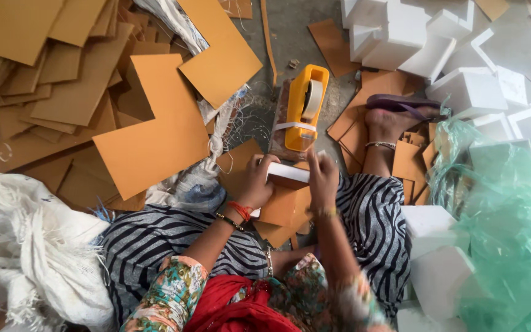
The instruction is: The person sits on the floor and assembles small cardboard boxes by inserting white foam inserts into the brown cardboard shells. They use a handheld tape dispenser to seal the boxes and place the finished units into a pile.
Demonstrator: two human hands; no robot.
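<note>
My left hand (255, 182) grips the left end of a small white foam block wrapped in brown card (287, 176), held over my lap. My right hand (322, 178) presses on the block's right end. Just beyond the block stands a yellow tape dispenser (303, 104) with a roll of pale tape in it, on a brown base. Orange-brown card pieces (281, 212) lie under the block between my knees.
L-shaped brown cardboard sheets (149, 132) pile up at the left. White foam corner pieces (437, 49) are heaped at top right, more in a green plastic bag (511, 209). A white woven sack (26, 246) lies at lower left. My foot in a purple sandal (394, 114) rests at right.
</note>
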